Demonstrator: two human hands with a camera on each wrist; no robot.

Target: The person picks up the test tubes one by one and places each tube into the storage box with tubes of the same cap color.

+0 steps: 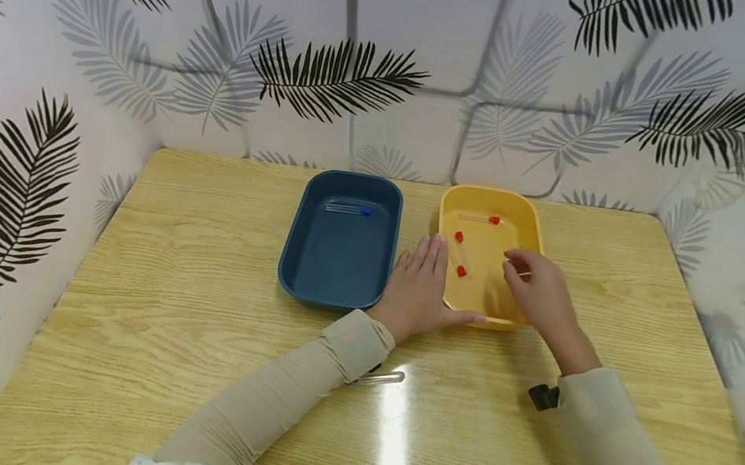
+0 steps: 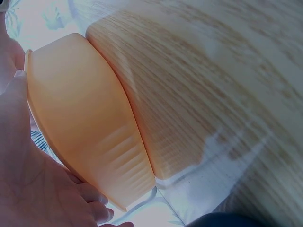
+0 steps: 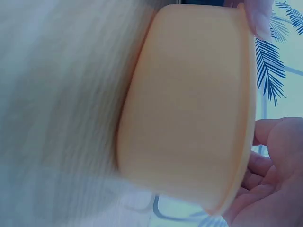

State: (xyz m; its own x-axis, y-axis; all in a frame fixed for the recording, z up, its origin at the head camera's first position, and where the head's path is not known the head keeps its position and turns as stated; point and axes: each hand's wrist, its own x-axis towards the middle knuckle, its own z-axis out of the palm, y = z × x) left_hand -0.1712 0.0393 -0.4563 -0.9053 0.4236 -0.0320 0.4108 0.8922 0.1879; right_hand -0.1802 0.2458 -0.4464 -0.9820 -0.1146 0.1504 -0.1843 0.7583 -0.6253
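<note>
A yellow tray [image 1: 528, 213] holds several clear tubes with red caps, such as the red-capped tube [image 1: 494, 220] near its back. My left hand [image 1: 416, 290] rests against the tray's near left corner, fingers stretched along the left side and thumb along the front rim. Over the right rim reaches my right hand [image 1: 539, 292], its thumb and index finger bent toward each other above the tray; nothing shows between them. Both wrist views show the yellow tray's outer wall [image 2: 85, 109] with the hand at its rim. In the right wrist view, the rim partly hides the right fingers [image 3: 259, 165].
Left of the yellow tray stands a dark blue tray [image 1: 337, 267] with one blue-capped tube [image 1: 349, 209] in it. Another clear tube [image 1: 384, 378] lies on the wooden table [image 1: 182, 261], partly under the left sleeve. A leaf-patterned cloth [image 1: 385, 139] closes off the back and sides.
</note>
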